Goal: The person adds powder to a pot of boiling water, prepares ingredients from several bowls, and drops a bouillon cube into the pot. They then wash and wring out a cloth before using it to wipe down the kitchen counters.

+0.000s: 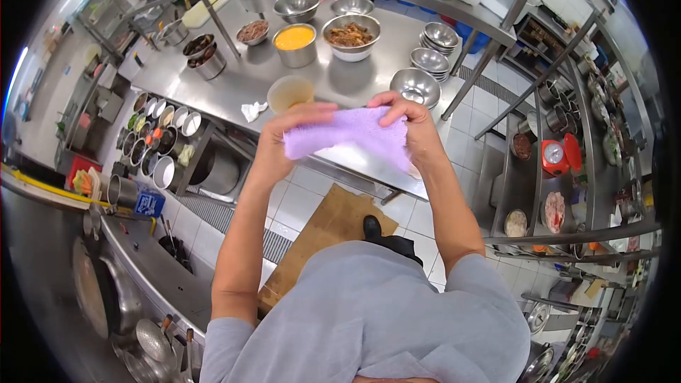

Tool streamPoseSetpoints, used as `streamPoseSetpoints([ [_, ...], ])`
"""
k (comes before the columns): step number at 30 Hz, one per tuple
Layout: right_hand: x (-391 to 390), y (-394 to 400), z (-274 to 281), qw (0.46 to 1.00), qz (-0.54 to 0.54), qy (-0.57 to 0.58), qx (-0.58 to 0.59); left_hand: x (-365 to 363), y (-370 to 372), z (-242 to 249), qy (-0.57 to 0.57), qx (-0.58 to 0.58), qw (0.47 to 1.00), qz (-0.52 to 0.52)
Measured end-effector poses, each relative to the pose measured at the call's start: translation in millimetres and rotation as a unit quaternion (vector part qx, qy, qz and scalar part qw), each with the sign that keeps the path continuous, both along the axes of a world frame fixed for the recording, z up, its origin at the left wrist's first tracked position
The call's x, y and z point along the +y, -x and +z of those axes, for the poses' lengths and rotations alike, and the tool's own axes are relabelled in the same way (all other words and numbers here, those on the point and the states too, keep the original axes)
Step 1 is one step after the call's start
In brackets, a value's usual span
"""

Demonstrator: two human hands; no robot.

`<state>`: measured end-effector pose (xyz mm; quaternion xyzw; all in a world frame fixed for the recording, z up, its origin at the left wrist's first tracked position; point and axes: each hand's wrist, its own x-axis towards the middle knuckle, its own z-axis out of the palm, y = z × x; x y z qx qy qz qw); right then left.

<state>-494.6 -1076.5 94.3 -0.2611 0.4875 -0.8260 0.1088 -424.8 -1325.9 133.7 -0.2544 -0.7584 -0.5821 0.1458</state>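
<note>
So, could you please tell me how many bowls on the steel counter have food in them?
3 clearly: a yellow-filled bowl, a brown-filled bowl right of it, and a small bowl to its left. The dark pots further left are unclear; other bowls look empty.

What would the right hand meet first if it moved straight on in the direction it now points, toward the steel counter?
Probably the empty steel bowl on the counter, right beyond the right hand. That hand grips the purple cloth with the left hand. Depth is unclear, so it may pass above.

Purple cloth (351,136) soft, matt; steel counter (234,85) glossy; wooden board (330,223) matt.
</note>
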Motion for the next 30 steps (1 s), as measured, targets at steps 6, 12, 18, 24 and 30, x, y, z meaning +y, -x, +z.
streamPoseSetpoints([
  [6, 33, 29, 17, 0.983, -0.135, -0.121, 0.016, 19, 40, -12, -0.137, -0.283, 0.949, 0.026],
  [12, 75, 72, -11, 0.957, -0.038, -0.287, 0.035, 70, 52, -79, -0.416, -0.398, 0.817, -0.029],
  [18, 119, 117, 98, 0.793, -0.248, -0.382, 0.404, 76, 93, 5, 0.225, -0.201, 0.949, 0.091],
  [24, 134, 246, 130, 0.522, -0.457, -0.498, 0.520, 83, 132, 92, 0.421, -0.059, 0.897, 0.125],
  [30, 140, 237, 134, 0.630, -0.437, -0.450, 0.458, 126, 174, 191, 0.293, -0.015, 0.950, 0.104],
])
